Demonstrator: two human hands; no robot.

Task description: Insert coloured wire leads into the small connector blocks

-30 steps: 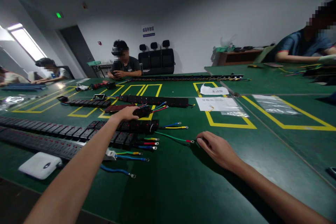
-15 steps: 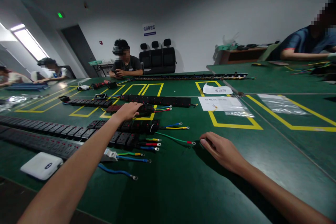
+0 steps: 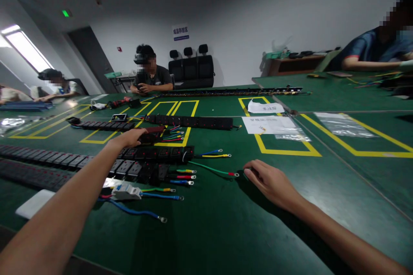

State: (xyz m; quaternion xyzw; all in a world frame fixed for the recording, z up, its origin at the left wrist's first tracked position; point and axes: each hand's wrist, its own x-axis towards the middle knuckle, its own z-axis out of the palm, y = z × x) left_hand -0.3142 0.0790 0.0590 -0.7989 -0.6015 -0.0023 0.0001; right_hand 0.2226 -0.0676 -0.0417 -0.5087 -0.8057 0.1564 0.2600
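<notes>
My left hand point(image 3: 131, 137) reaches over the strips, its fingers closed on the left part of a short dark red socket module point(image 3: 155, 134) with thin coloured wires at its right end. Its fingertips are partly hidden. Just in front lies a black socket strip point(image 3: 164, 153) with blue and yellow wires. A green wire point(image 3: 213, 169) with a red-sleeved ring terminal runs right from this strip. My right hand point(image 3: 267, 180) rests on the green table, fingers curled together and nothing seen in them, just right of that terminal without touching it.
Longer socket strips point(image 3: 77, 161), a white breaker point(image 3: 126, 192) with wires and a white box point(image 3: 34, 204) lie at left. Beyond are another black strip point(image 3: 193, 122), paper sheets point(image 3: 263, 125) and plastic bags point(image 3: 343, 125). Several people sit around the tables.
My left hand has moved left, and the dark red module with its wires has shifted left too. My right hand has stayed almost still. The view has shifted slightly.
</notes>
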